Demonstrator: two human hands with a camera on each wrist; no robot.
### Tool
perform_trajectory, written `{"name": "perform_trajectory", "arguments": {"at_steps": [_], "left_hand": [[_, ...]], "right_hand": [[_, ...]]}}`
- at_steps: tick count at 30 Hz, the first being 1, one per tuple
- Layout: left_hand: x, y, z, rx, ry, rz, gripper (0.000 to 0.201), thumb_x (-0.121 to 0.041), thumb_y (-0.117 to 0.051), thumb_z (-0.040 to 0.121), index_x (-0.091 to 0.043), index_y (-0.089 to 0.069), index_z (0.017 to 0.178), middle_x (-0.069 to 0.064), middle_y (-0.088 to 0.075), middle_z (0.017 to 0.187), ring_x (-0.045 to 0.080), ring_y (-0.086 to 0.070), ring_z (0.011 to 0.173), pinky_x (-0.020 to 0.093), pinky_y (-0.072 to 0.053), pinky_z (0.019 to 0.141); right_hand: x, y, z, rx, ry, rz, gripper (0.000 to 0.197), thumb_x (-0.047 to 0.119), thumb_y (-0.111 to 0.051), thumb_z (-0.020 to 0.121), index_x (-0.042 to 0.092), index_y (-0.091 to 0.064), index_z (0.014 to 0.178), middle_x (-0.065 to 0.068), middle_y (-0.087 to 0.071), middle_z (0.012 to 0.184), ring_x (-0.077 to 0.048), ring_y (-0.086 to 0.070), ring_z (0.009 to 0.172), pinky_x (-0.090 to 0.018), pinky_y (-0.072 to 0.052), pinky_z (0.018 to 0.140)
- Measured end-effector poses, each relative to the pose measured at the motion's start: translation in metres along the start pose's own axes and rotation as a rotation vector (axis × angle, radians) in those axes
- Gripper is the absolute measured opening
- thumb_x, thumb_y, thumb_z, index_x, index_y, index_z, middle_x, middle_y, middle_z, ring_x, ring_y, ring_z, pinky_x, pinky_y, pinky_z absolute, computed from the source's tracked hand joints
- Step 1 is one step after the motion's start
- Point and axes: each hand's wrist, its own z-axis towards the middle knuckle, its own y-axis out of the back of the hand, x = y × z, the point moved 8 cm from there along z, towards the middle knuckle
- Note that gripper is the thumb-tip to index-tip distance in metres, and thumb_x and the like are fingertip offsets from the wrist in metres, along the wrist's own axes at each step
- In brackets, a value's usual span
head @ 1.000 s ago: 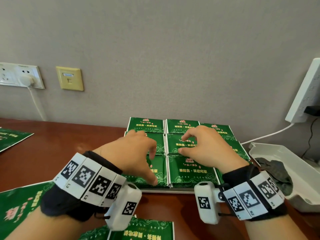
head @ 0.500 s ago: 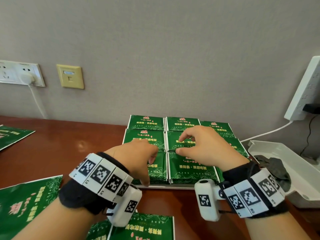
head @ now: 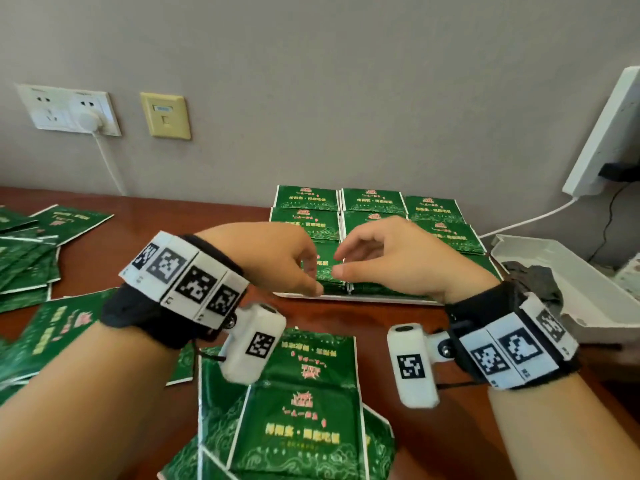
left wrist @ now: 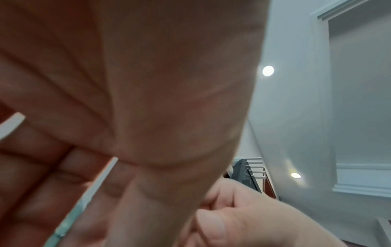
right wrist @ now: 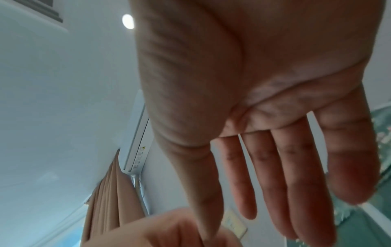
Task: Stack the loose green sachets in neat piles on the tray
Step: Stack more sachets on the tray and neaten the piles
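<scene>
Green sachets lie in neat piles (head: 304,223) in three rows on a flat white tray (head: 363,298). My left hand (head: 313,278) curls over the front-left pile, fingers on top and thumb at its front edge. In the left wrist view a sachet edge (left wrist: 99,185) runs between the bent fingers and the thumb. My right hand (head: 341,263) hovers over the front-middle pile, holding nothing. Its fingers (right wrist: 275,175) are straight in the right wrist view. Loose sachets (head: 304,410) lie overlapping near me, and a further heap (head: 24,265) lies at the left.
A white box (head: 588,289) holding a dark cloth (head: 530,282) stands right of the tray. A white power strip (head: 606,133) leans on the wall above it, cable trailing behind the tray. Wall sockets (head: 69,110) are at the back left. The tabletop is brown wood.
Both hands have drawn back from the middle row to the tray's front piles and come closer together. The view has tilted down, so the loose sachets near me show.
</scene>
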Motion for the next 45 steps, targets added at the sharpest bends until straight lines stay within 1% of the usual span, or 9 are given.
{"name": "perform_trajectory", "arguments": {"at_steps": [4, 10, 16, 22, 26, 32, 35, 42, 45], "left_hand": [[0.033, -0.035, -0.04, 0.165, 0.095, -0.069, 0.021, -0.054, -0.067, 0.087, -0.034, -0.071, 0.093, -0.016, -0.072, 0.084, 0.002, -0.069, 0.078, 0.033, -0.057, 0.082], [0.066, -0.067, -0.071, 0.16, 0.195, -0.123, 0.033, -0.051, -0.074, 0.083, -0.036, -0.065, 0.111, -0.02, -0.064, 0.105, 0.003, -0.062, 0.095, 0.024, -0.048, 0.082], [0.073, -0.078, -0.077, 0.103, 0.149, -0.26, 0.045, -0.052, -0.08, 0.076, -0.038, -0.062, 0.114, -0.019, -0.061, 0.107, -0.001, -0.058, 0.095, 0.023, -0.047, 0.085], [0.073, -0.079, -0.075, 0.052, 0.157, -0.196, 0.05, -0.051, -0.079, 0.077, -0.035, -0.054, 0.118, -0.015, -0.048, 0.114, 0.005, -0.054, 0.102, 0.025, -0.047, 0.093], [0.068, -0.074, -0.076, -0.039, 0.111, -0.242, 0.018, -0.048, -0.069, 0.088, -0.032, -0.065, 0.095, -0.012, -0.062, 0.097, 0.005, -0.061, 0.086, 0.023, -0.051, 0.077], [0.055, -0.093, -0.082, 0.105, 0.081, -0.285, 0.024, -0.048, -0.056, 0.097, -0.028, -0.067, 0.088, -0.01, -0.071, 0.085, 0.009, -0.067, 0.077, 0.028, -0.057, 0.078], [0.048, -0.096, -0.083, 0.127, 0.094, -0.283, 0.042, -0.066, -0.066, 0.081, -0.025, -0.067, 0.086, -0.013, -0.064, 0.075, 0.003, -0.056, 0.062, 0.022, -0.051, 0.067], [0.028, -0.109, -0.077, 0.194, 0.032, -0.328, 0.038, -0.053, -0.084, 0.071, -0.021, -0.063, 0.069, -0.012, -0.05, 0.057, 0.007, -0.044, 0.052, 0.024, -0.04, 0.059], [0.031, -0.105, -0.077, 0.193, -0.007, -0.49, 0.033, -0.043, -0.082, 0.079, -0.024, -0.059, 0.063, -0.01, -0.055, 0.058, 0.01, -0.047, 0.054, 0.026, -0.042, 0.06]], "right_hand": [[0.002, -0.04, -0.03, 0.187, -0.115, 0.195, 0.024, 0.03, -0.082, 0.082, 0.018, -0.074, 0.101, 0.001, -0.077, 0.086, -0.011, -0.073, 0.078, -0.031, -0.059, 0.074], [-0.018, -0.086, -0.042, 0.281, -0.223, 0.008, 0.05, 0.043, -0.085, 0.075, 0.033, -0.063, 0.118, 0.015, -0.064, 0.117, -0.005, -0.061, 0.109, -0.032, -0.049, 0.1], [-0.03, -0.096, -0.044, 0.303, -0.28, -0.116, 0.08, 0.029, -0.093, 0.066, 0.035, -0.051, 0.133, 0.013, -0.055, 0.118, -0.005, -0.054, 0.102, -0.026, -0.044, 0.081], [-0.043, -0.101, -0.04, 0.307, -0.285, -0.012, 0.031, 0.022, -0.091, 0.069, 0.019, -0.07, 0.092, 0.006, -0.077, 0.091, -0.011, -0.072, 0.086, -0.032, -0.056, 0.083], [-0.049, -0.086, -0.044, 0.193, -0.257, 0.213, 0.024, 0.036, -0.076, 0.086, 0.013, -0.072, 0.091, 0.0, -0.078, 0.092, -0.018, -0.073, 0.088, -0.032, -0.056, 0.086], [-0.043, -0.041, -0.056, -0.172, -0.222, 0.773, 0.029, 0.032, -0.062, 0.093, 0.005, -0.072, 0.096, -0.013, -0.076, 0.093, -0.024, -0.07, 0.082, -0.038, -0.056, 0.082], [-0.048, -0.034, -0.058, -0.314, -0.264, 0.956, 0.03, 0.025, -0.06, 0.097, 0.001, -0.071, 0.112, -0.017, -0.075, 0.108, -0.029, -0.07, 0.091, -0.041, -0.055, 0.085], [-0.05, -0.048, -0.054, -0.288, -0.323, 1.06, 0.016, 0.016, -0.059, 0.098, 0.008, -0.072, 0.098, -0.011, -0.077, 0.093, -0.022, -0.073, 0.076, -0.029, -0.058, 0.062], [-0.05, -0.049, -0.054, -0.289, -0.333, 1.049, 0.018, 0.016, -0.059, 0.097, 0.006, -0.074, 0.099, -0.012, -0.077, 0.096, -0.023, -0.073, 0.079, -0.034, -0.058, 0.075]]}}
